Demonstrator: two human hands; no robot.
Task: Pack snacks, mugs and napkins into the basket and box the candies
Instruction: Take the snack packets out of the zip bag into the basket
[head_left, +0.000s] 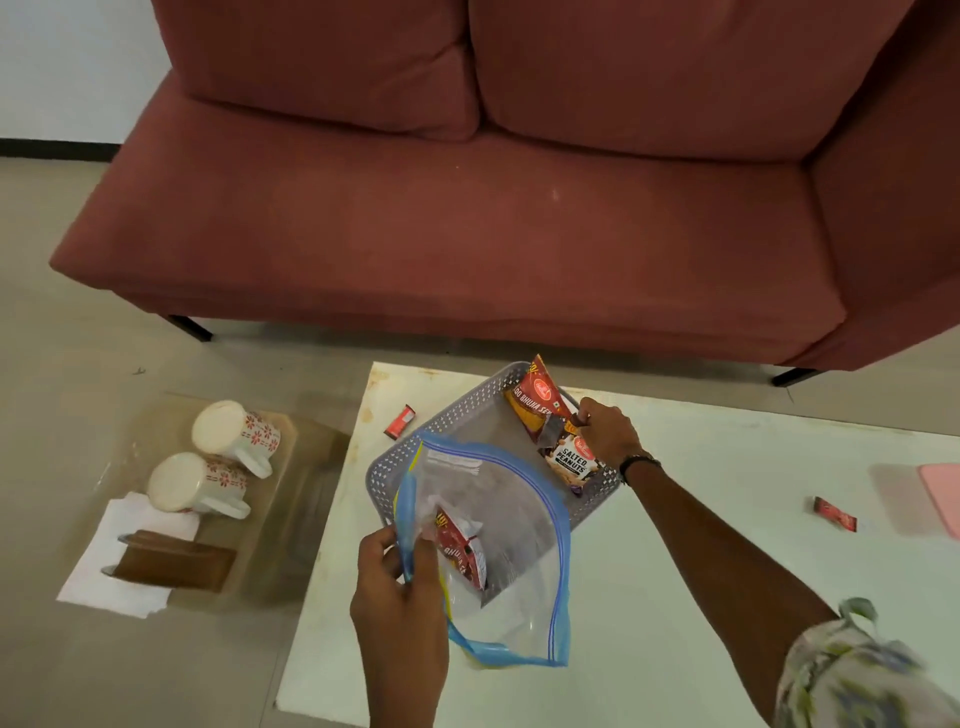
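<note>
red sofa (467, 234) behind a white surface (675, 597). the grey basket (415, 447) sits between the hands. right hand (608, 434) pinches the corner of the bhujia packet (535, 402) at the basket's far side, with the salted peanuts packet (571, 460) just beneath its wrist. left hand (400, 587) grips the zip bag (509, 561) by its blue rim — one packet remains inside. advice: lay the packets flat to leave room for the mugs (218, 457) and napkins (114, 566) — both well left of the left hand.

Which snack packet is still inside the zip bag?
The red packet in the zip bag held by the left hand; the other two packets lie in the basket.
</note>
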